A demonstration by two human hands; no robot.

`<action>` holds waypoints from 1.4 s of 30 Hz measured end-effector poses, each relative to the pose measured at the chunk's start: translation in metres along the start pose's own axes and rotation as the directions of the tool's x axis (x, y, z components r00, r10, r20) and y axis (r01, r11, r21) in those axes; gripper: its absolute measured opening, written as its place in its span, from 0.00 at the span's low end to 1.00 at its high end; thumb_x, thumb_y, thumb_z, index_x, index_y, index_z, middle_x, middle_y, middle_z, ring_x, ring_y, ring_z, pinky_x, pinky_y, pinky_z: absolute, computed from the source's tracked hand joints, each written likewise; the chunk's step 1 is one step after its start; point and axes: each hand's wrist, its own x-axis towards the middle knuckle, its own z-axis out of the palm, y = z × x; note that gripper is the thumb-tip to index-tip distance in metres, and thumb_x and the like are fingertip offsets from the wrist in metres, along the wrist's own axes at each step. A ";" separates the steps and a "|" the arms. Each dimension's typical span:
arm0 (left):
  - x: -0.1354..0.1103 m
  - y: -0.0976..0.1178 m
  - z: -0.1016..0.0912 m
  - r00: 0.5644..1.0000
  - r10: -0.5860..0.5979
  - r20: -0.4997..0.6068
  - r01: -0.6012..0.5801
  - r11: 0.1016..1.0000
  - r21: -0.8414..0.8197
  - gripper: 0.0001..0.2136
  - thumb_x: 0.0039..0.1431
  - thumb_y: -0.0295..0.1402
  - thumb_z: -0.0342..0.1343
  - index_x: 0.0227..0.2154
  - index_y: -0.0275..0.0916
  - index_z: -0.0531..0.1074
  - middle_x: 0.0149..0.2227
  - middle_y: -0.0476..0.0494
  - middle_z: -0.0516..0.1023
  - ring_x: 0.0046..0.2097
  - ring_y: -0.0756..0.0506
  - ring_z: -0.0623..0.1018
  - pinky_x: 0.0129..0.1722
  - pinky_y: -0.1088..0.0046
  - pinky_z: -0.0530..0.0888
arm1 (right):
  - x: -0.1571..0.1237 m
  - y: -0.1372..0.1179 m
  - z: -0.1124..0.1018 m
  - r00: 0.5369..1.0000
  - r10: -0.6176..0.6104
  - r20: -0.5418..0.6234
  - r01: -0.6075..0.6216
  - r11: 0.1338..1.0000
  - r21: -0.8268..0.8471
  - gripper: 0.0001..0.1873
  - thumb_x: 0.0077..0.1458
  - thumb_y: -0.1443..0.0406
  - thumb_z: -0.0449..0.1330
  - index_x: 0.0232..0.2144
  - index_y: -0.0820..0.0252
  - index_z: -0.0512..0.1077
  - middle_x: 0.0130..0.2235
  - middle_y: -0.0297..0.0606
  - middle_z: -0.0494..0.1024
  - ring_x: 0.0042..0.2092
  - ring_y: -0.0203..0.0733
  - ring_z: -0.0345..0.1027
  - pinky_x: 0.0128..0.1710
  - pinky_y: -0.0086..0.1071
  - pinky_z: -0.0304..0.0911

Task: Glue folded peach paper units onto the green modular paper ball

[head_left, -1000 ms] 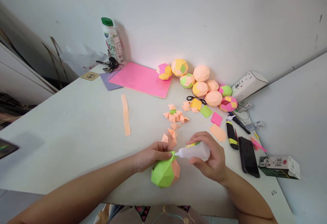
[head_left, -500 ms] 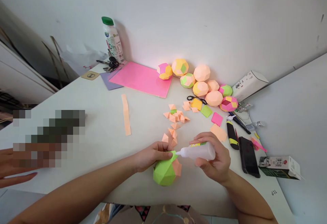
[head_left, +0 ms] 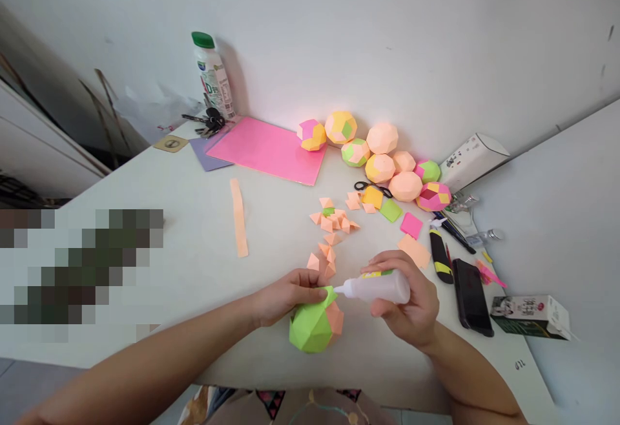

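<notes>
A green and peach faceted paper ball (head_left: pixel 310 330) sits near the table's front edge. At its top, my left hand (head_left: pixel 293 294) pinches a green flap between thumb and fingers. My right hand (head_left: pixel 411 299) is wrapped round a translucent white glue bottle (head_left: pixel 378 287), tipped sideways. Its narrow nozzle points left and meets or nearly meets the green flap; contact is too fine to tell. Just beyond the ball, several small folded peach paper pieces (head_left: pixel 332 221) lie in a loose trail.
Several finished paper balls (head_left: pixel 405 186) line the wall. Black-handled scissors (head_left: pixel 372 188), a utility knife (head_left: pixel 440 257), a phone (head_left: pixel 472 296) and a milk carton (head_left: pixel 530 316) lie rightward. Leftward are a peach strip (head_left: pixel 239 218), pink sheet (head_left: pixel 271 150), keys (head_left: pixel 210 121) and bottle (head_left: pixel 214 79).
Another person's hand at the left edge has gone from view, leaving a blurred-out patch there. My hands, the glue bottle and the ball have barely shifted.
</notes>
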 end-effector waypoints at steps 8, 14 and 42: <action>0.001 0.001 0.001 1.000 0.012 0.010 -0.012 1.000 0.011 0.13 0.43 0.38 0.66 0.26 0.34 0.73 0.24 0.48 0.73 0.25 0.51 0.69 0.25 0.76 0.62 | 0.000 0.001 0.001 1.000 -0.003 0.020 0.003 1.000 -0.017 0.20 0.51 0.50 0.60 0.37 0.60 0.68 0.30 0.44 0.75 0.35 0.47 0.69 0.31 0.40 0.69; 0.001 0.000 0.000 1.000 0.016 0.009 -0.016 1.000 0.010 0.13 0.42 0.38 0.66 0.26 0.34 0.73 0.23 0.49 0.72 0.25 0.52 0.69 0.25 0.76 0.62 | -0.002 0.002 0.002 1.000 0.000 0.023 0.001 1.000 -0.020 0.20 0.51 0.51 0.60 0.37 0.61 0.69 0.30 0.44 0.74 0.35 0.47 0.69 0.31 0.40 0.69; 0.001 -0.003 0.001 1.000 0.013 0.002 -0.013 0.999 -0.038 0.11 0.42 0.36 0.66 0.26 0.34 0.74 0.24 0.47 0.76 0.25 0.51 0.72 0.26 0.76 0.65 | 0.000 -0.004 0.001 0.999 0.016 0.048 -0.015 1.000 -0.015 0.19 0.51 0.52 0.61 0.35 0.63 0.71 0.28 0.43 0.73 0.33 0.46 0.68 0.29 0.39 0.68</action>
